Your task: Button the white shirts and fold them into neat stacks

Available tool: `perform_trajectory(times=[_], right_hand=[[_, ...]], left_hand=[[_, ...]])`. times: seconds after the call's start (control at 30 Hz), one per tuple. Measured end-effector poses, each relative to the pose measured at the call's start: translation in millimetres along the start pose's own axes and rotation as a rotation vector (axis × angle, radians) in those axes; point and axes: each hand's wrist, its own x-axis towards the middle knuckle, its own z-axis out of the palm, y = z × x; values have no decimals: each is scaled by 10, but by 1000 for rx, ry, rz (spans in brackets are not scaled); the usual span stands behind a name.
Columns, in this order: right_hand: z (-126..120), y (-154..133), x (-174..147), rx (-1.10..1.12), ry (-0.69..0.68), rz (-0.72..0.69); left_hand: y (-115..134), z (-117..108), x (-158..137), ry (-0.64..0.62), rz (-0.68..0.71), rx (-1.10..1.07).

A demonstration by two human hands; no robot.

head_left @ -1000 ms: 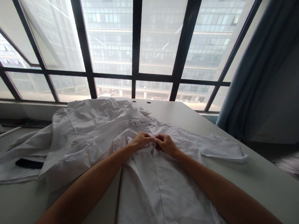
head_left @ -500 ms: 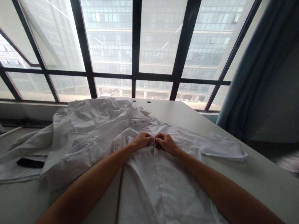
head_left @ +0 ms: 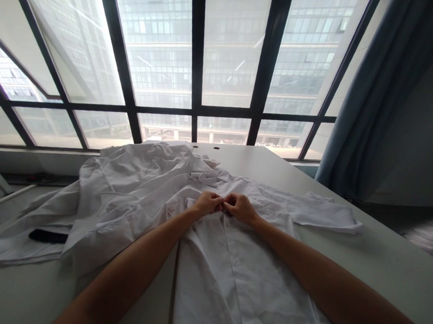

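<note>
A white button-up shirt lies front side up on the table, its button placket running toward me. Both hands meet at the placket near the collar end. My left hand is closed, pinching the shirt's edge from the left. From the right, my right hand pinches the same spot, fingertips touching or almost touching the left ones. Whatever button sits between the fingers is hidden. Below the hands, a small button shows on the placket. One sleeve stretches out to the right.
A rumpled heap of white garments covers the left and far part of the white table. A black strip lies on it at the left. Windows rise behind, and a blue-grey curtain hangs at the right.
My fingertips have come closer together at the placket, the right fingers shifting slightly left. The shirt and the heap lie as before; the view has shifted a little.
</note>
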Motion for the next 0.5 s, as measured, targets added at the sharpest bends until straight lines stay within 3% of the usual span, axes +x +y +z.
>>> perform_trajectory(times=[0.17,0.5], right_hand=[[-25,-14,4,41,-21,9],[-90,-116,31,228,-99,234]], left_hand=[[-4,23,20,21,-18,-19],[63,28,-36,27,0,15]])
